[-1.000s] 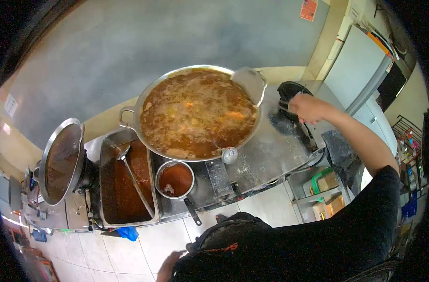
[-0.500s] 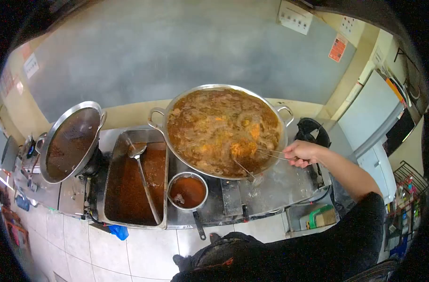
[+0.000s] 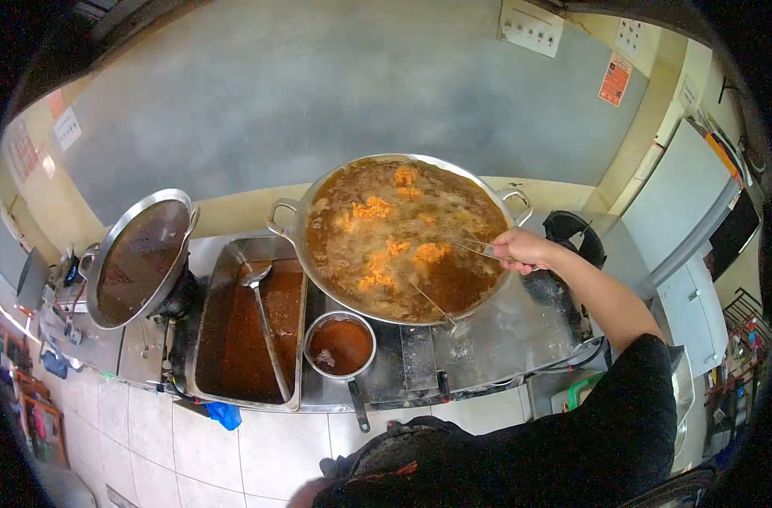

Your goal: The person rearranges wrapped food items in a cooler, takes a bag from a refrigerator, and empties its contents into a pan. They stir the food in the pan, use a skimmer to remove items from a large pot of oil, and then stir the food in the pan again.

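A large two-handled pan (image 3: 297,241) holds bubbling brown oil with several clumps of orange fried food (image 3: 432,252) floating in it. Over the pan's right side, my right hand (image 3: 523,250) is closed around thin metal tongs (image 3: 475,245), whose tips reach toward a clump near the middle; whether they touch it cannot be made out. A thin metal utensil (image 3: 434,303) leans over the pan's front rim with one end in the oil. My left hand does not show clearly; only a blurred bit of skin appears at the bottom edge.
On the left, a second wok (image 3: 191,222) holds dark liquid. Beside it, a rectangular tray (image 3: 201,339) of brown oil has a long ladle (image 3: 267,330) in it. A small saucepan (image 3: 362,398) stands before the large pan. A black burner (image 3: 585,233) is at the right.
My right hand and the tongs have moved up and slightly left. More orange clumps show at the oil's surface. The view has shifted slightly.
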`<control>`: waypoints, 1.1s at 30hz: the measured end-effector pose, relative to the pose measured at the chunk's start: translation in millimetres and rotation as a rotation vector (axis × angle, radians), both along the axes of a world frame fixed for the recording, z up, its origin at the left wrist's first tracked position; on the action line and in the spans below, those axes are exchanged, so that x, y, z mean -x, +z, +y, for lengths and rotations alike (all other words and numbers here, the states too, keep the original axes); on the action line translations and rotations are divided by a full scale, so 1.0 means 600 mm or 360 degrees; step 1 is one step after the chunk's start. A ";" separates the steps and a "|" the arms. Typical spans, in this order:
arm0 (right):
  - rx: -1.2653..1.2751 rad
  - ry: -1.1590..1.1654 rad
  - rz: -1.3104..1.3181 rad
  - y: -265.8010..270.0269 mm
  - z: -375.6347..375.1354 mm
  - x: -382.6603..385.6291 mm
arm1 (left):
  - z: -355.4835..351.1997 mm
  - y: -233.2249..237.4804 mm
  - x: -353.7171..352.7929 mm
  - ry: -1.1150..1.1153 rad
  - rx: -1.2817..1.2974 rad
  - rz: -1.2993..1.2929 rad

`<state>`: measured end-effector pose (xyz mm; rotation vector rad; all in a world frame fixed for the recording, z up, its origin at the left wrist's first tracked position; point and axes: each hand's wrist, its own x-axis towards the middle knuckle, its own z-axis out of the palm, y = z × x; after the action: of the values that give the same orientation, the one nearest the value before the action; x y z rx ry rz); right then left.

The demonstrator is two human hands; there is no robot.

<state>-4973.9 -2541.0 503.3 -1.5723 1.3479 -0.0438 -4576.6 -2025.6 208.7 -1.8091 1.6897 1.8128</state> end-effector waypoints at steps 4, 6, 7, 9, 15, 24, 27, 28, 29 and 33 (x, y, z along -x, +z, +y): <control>0.0195 0.0099 0.0109 0.016 0.030 0.021 | -0.143 0.231 0.051 0.0373 0.1133 -0.0572; 0.0222 0.0041 0.0109 0.032 0.050 0.034 | -0.261 0.345 0.121 0.0627 0.1792 -0.0172; 0.0285 0.0040 0.0153 0.038 0.061 0.040 | -0.306 0.379 0.153 0.0677 0.2099 -0.0094; 0.0417 0.0032 0.0251 0.048 0.080 0.055 | -0.378 0.422 0.205 0.0586 0.2284 -0.0026; 0.1363 0.0440 0.0441 0.038 0.104 0.100 | -0.498 0.430 0.294 0.0402 0.2315 -0.0267; 0.1646 0.0291 0.1077 0.066 0.144 0.127 | -0.532 0.432 0.305 0.0347 0.2166 -0.0414; 0.1699 0.0204 0.1219 0.073 0.146 0.133 | -0.514 0.458 0.302 0.0380 0.2106 -0.0352; 0.1666 0.0227 0.1237 0.075 0.145 0.137 | -0.502 0.470 0.296 0.0379 0.2087 -0.0310; 0.1632 0.0250 0.1255 0.078 0.140 0.142 | -0.489 0.482 0.289 0.0377 0.2067 -0.0267; 0.1959 0.0827 0.1093 0.016 0.063 0.233 | -0.422 0.534 0.251 0.0337 0.2105 -0.0256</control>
<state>-5113.6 -2503.1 513.2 -3.1647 1.4200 -0.0086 -4727.0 -2278.5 529.3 -2.3882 3.0056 0.3451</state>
